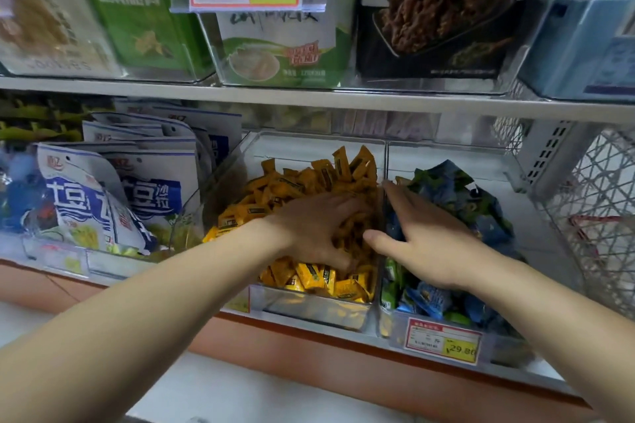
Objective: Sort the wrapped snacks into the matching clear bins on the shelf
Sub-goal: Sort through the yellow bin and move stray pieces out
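The upper shelf board point(309, 99) is capping the opening, so the way in is running from the front only. The left hand point(309, 227) is spreading over the yellow packets point(309, 182). The right hand point(422, 237) is lying at the clear divider point(385, 161). Bare bin floor point(309, 151) is showing behind the yellow heap, and more is showing right of the blue packets point(457, 196).

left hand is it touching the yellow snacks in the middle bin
Touching. The head view shows the left hand pressed down on the pile of yellow snacks, with no gap between them.
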Available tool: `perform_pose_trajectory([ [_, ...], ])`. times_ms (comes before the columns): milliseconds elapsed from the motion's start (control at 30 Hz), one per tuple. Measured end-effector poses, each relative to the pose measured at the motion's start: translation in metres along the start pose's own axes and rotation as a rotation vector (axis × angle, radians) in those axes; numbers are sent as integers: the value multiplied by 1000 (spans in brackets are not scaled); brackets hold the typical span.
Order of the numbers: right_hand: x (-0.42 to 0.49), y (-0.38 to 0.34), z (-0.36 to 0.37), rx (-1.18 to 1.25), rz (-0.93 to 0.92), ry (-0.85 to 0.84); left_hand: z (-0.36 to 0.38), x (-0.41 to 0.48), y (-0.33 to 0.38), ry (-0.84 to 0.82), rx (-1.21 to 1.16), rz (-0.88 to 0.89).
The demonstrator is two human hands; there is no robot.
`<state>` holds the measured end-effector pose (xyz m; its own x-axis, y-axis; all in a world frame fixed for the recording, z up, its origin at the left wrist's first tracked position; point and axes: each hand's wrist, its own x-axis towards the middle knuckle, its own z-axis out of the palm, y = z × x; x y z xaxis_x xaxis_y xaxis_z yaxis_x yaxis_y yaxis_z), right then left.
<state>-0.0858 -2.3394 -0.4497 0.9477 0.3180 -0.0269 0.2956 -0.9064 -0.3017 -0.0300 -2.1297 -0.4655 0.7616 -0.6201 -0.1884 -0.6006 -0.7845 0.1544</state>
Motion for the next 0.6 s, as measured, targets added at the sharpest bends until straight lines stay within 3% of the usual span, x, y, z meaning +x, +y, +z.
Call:
perform_pose_trajectory([
  [167, 2, 0, 4, -3, -23, 39, -33, -3, -43, 106, 156, -119],
  [300, 2, 0, 4, -15, -21, 29, -47, -7, -54, -41, 181, -248],
  [367, 1, -1, 3, -25, -24, 36, -52, 0, -46, -32, 234, -206],
  [500, -1, -3, 2, -27, -35, 56, -58, 30, -16, 386, 18, 24],
  [600, -3, -3, 2, -28, -31, 51, -38, 58, -4, 285, -159, 13],
])
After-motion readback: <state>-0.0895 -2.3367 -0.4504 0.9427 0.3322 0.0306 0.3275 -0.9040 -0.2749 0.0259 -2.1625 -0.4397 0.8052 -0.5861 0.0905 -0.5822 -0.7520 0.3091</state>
